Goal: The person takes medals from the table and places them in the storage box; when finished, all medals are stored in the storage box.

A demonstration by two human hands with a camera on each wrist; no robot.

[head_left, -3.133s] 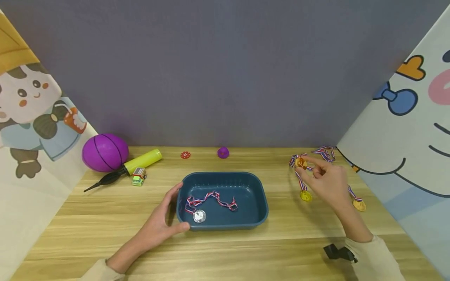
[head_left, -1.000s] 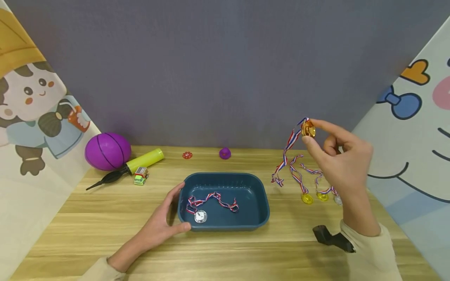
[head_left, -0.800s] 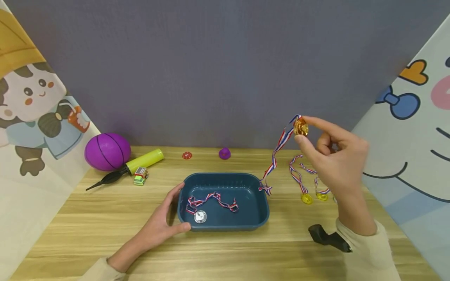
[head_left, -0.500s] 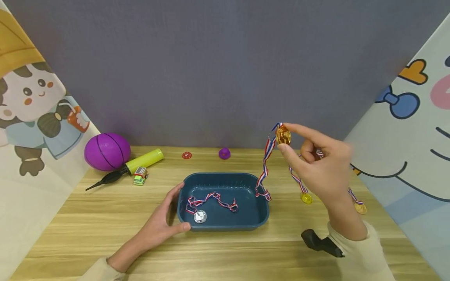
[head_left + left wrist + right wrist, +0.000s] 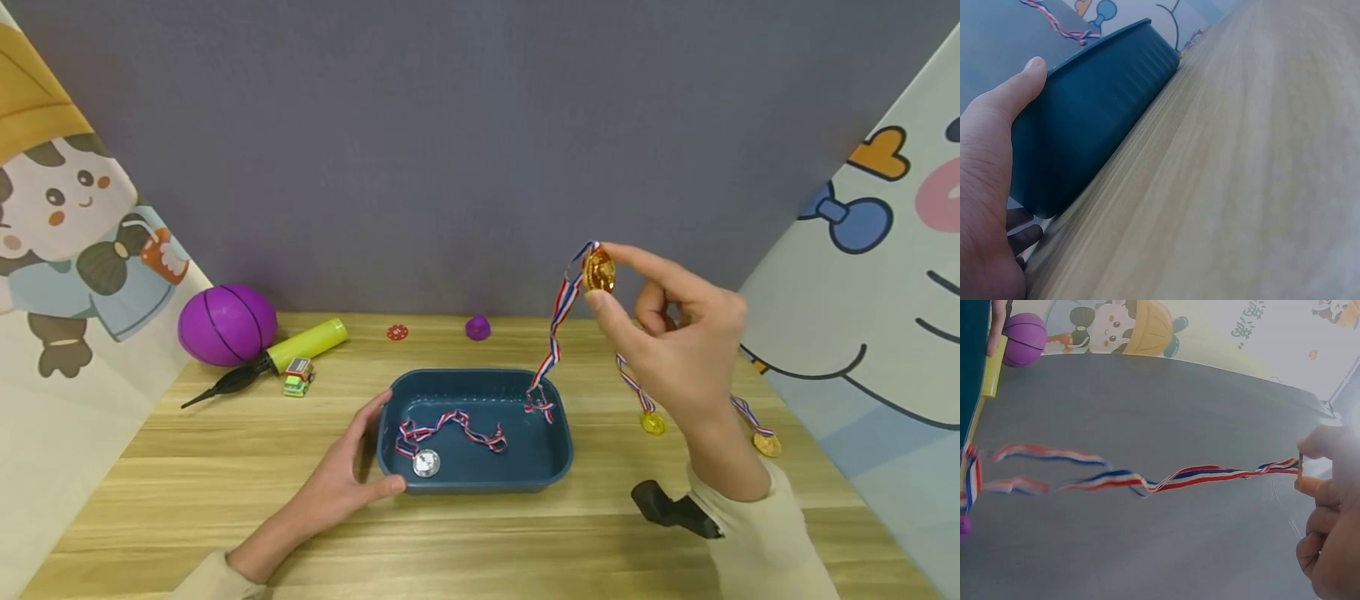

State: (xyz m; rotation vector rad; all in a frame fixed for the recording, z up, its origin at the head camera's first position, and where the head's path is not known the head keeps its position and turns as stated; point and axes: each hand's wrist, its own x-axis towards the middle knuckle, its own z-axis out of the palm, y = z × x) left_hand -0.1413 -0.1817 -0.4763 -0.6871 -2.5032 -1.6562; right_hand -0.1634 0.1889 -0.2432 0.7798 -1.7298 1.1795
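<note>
My right hand pinches a gold medal between thumb and forefinger, raised above the table. From the medal its red, white and blue ribbon hangs down, the lower end over the right part of a dark blue plastic basin. In the right wrist view the ribbon stretches away from the fingertips. A silver medal with its ribbon lies inside the basin at the left. My left hand grips the basin's left end, thumb at the front rim; the left wrist view shows the fingers round the far side.
Right of the basin lie more medals, one yellow-gold and another gold, partly behind my right arm. At the back left are a purple ball, a yellow pump and a toy truck. A red chip and purple piece lie behind the basin.
My right hand has picked up the gold medal from the table at the right, lifted it and carried it left, bringing its ribbon over the basin. The left hand stays in place.
</note>
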